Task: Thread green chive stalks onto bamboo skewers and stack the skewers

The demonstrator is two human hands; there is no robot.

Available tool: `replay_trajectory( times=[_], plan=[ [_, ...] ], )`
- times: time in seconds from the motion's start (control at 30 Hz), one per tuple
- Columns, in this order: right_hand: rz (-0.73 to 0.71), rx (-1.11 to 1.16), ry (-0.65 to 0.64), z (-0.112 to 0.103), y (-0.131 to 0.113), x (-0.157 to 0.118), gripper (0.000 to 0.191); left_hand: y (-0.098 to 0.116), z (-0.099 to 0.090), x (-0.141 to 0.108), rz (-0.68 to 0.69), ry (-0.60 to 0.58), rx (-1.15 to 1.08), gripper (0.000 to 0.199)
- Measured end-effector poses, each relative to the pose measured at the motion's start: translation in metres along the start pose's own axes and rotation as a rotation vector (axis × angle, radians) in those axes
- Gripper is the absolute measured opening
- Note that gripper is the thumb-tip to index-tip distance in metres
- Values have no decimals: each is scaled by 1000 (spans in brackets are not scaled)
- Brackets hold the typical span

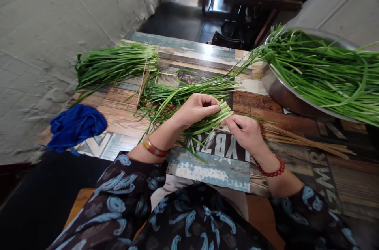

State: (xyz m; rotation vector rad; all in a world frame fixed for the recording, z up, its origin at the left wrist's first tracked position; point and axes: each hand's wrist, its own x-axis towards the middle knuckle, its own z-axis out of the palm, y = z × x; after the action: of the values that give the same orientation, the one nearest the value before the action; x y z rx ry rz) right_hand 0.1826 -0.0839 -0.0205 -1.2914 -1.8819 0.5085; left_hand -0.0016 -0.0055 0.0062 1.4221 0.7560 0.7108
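My left hand (199,109) is closed round a small bunch of garlic chives (222,112), with the pale stem ends pointing right and the green leaves trailing left. Right beside those stem ends my right hand (244,131) is pinched, thumb against fingers. What it grips is hidden; it may be touching a stem. Loose garlic chives (189,91) lie on the table behind and under my left hand. To the right of my right hand, a spread of thin wooden skewers (308,139) rests on the tabletop.
A large metal bowl (274,80) heaped with chives stands at the right. A neat chive bundle (118,62) lies at the far left, near more thin sticks (143,87). A blue cloth (77,125) sits at the left edge. Beyond is another table (263,2) with a bottle.
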Motion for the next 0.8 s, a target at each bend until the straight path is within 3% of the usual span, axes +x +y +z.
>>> replay_trajectory(
  times=[0.6, 0.8],
  plan=[
    [31, 33, -37, -1, -1, 0, 32, 2, 0, -2, -63, -95, -47, 24],
    [28, 45, -45, 1, 0, -1, 32, 1, 3, 0, -42, -70, -2, 22]
  ],
)
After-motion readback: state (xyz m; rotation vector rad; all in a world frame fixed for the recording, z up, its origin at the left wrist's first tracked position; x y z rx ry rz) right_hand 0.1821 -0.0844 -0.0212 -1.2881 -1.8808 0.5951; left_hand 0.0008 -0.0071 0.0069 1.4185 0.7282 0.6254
